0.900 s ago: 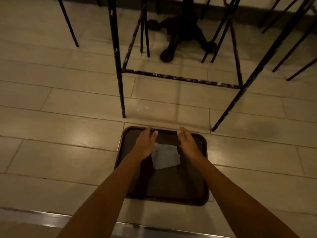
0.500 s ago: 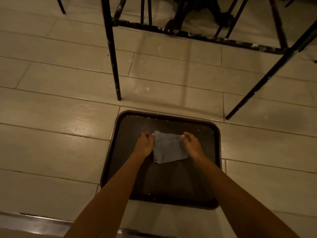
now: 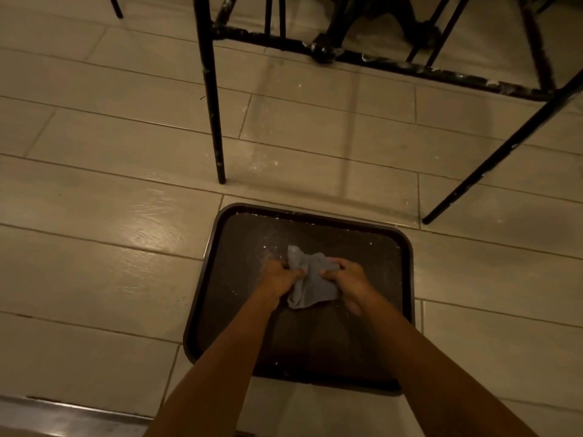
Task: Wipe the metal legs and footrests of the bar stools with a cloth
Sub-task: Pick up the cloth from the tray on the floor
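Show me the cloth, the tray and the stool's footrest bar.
cloth [image 3: 312, 287], head view, its crumpled middle.
tray [image 3: 315, 348], head view, bare inner surface.
footrest bar [image 3: 394, 66], head view, midway along the chipped rail.

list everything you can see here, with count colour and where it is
cloth: 1, grey, bunched on the tray between both hands
tray: 1, dark brown, on the floor in front of the stool
stool legs: 2 near ones, black with chipped paint, beyond the tray
footrest bar: 1, black flecked white, joining the legs near the top
pedestal base: 1, black, top centre behind the bar
floor tiles: many, beige, all around
metal strip: 1, silver, bottom left
left hand: 1, grips the cloth's left side
right hand: 1, grips its right side
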`<state>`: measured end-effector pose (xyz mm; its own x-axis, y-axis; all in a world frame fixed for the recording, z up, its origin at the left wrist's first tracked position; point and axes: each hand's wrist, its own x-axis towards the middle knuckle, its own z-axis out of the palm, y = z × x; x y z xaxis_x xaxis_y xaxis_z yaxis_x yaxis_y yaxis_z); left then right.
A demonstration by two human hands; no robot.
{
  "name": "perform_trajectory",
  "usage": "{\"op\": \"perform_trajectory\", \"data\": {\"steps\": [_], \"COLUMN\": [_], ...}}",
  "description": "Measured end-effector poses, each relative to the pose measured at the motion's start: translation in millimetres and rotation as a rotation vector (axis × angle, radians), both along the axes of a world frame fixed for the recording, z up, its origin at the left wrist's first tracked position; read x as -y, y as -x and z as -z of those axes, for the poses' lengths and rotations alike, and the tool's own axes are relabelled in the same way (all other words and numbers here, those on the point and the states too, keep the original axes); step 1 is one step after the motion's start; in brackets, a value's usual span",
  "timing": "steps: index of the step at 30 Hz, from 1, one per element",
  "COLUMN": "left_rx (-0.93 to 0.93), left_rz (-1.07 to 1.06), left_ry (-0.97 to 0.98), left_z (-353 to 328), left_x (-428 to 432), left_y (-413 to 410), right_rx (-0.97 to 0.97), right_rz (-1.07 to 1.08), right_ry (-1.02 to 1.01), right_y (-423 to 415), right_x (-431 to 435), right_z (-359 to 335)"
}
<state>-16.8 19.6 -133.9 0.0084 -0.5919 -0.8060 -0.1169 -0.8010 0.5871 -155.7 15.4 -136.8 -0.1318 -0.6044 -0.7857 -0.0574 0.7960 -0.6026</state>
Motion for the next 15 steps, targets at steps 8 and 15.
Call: {"op": "perform_trajectory", "data": {"steps": [8, 15], "left_rx": [-0.182, -0.265], "left_rz": [-0.191, -0.272], "left_ry": [0.038, 0.156], "left_z": [-57.7, -141.1], "left_x": [-6.3, -25.7], "left_y": [-33.1, -78.7], "right_rx": [0.16, 0.247], "right_rz": [-0.057, -0.052], "right_ry": [0.039, 0.181], "right_y": [-19.2, -59.3], "right_x": [-2.0, -13.6], "right_z": [-71.8, -154.3]}}
